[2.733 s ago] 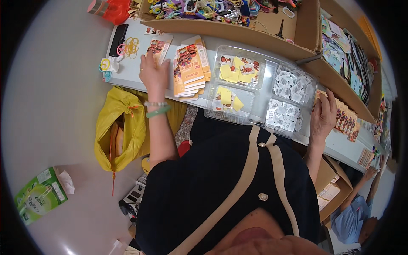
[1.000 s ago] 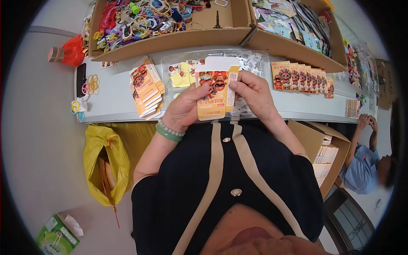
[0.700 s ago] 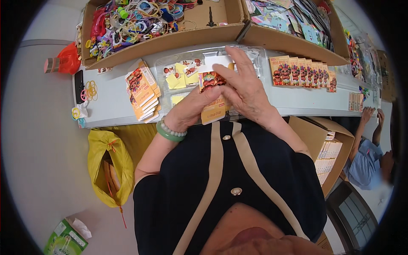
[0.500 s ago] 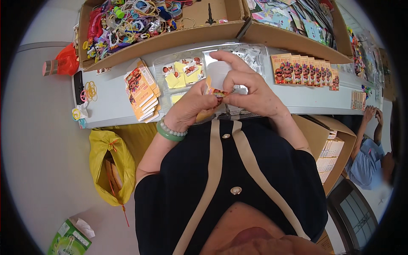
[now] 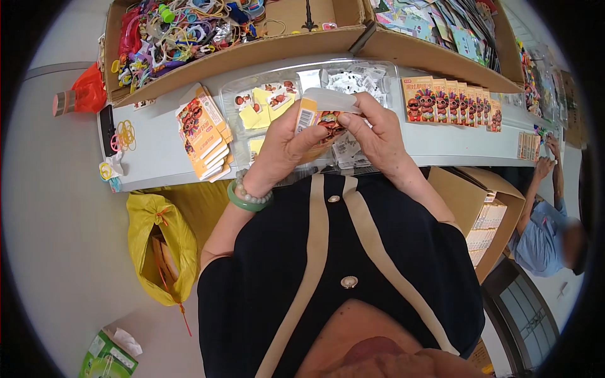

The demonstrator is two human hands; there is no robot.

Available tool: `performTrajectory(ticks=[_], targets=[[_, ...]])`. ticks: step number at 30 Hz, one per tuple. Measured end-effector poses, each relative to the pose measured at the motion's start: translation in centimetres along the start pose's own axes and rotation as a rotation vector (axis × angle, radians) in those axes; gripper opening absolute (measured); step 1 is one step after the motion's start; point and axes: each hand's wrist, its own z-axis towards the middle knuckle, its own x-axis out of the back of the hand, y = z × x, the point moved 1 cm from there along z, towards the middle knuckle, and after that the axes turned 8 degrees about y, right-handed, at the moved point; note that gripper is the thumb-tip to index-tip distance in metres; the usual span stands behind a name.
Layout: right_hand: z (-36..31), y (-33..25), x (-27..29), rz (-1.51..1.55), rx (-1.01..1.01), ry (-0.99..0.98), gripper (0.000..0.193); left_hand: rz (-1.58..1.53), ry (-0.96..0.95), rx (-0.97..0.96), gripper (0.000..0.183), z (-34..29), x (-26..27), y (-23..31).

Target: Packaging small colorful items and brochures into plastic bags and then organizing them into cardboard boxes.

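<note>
Cardboard boxes (image 5: pixel 296 47) line the far edge of the pale table (image 5: pixel 454 148), one heaped with coloured trinkets, one with printed sheets. A clear plastic tray (image 5: pixel 277 101) with compartments of yellow pieces and small packets lies just beyond the hands. A stack of orange cards (image 5: pixel 203 135) sits left of it; a row of printed cards (image 5: pixel 450 104) sits to the right. A yellow bag (image 5: pixel 157 246) hangs below the table edge at left.

Left hand (image 5: pixel 283 151) grips an orange printed card (image 5: pixel 318 123) from below, thumb on its face. Right hand (image 5: pixel 378 135) pinches a clear plastic cover (image 5: pixel 334 99) at the card's top edge. The card is held above the table's near edge, between both hands, close to the chest; its long axis tilts up and slightly left. The left hand carries it; the right works the upper end.

Against the frame half a second earlier, the card is turned so its front shows more fully and the cover lies flatter along the top.
</note>
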Motion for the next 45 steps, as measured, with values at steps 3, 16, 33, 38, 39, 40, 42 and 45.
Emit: performTrajectory(ticks=[3, 16, 33, 38, 39, 40, 42, 45], targets=[[0.0, 0.9, 0.1, 0.081, 0.118, -0.03, 0.026, -0.07, -0.022, 0.009, 0.048, -0.1, 0.3, 0.0], [-0.7, 2.1, -0.5, 0.451, 0.187, 0.089, 0.037, -0.341, 0.173, -0.011, 0.041, -0.6, 0.0, -0.6], [0.3, 1.9, 1.3, 0.083, 0.255, -0.236, 0.029, -0.084, -0.099, 0.085, 0.015, -0.9, 1.4, -0.7], [0.2, 1.0, 0.7, 0.346, 0.064, -0.059, 0.031, 0.037, -0.122, 0.105, 0.019, -1.0, 1.1, -1.3], [0.2, 1.1, 0.7, 0.344, 0.063, -0.065, 0.031, -0.063, -0.03, 0.059, 0.021, -0.9, 0.4, -0.8], [0.1, 1.3, 0.9, 0.242, 0.188, -0.054, 0.029, -0.162, 0.062, 0.013, 0.023, -1.0, 0.1, -0.6], [0.1, 1.2, 1.0, 0.141, 0.307, -0.041, 0.027, -0.217, 0.084, 0.007, 0.026, -0.8, 0.3, -0.5], [0.3, 1.0, 0.9, -0.058, 0.442, -0.07, 0.017, -0.308, 0.099, 0.027, 0.03, -0.6, 0.8, -0.7]])
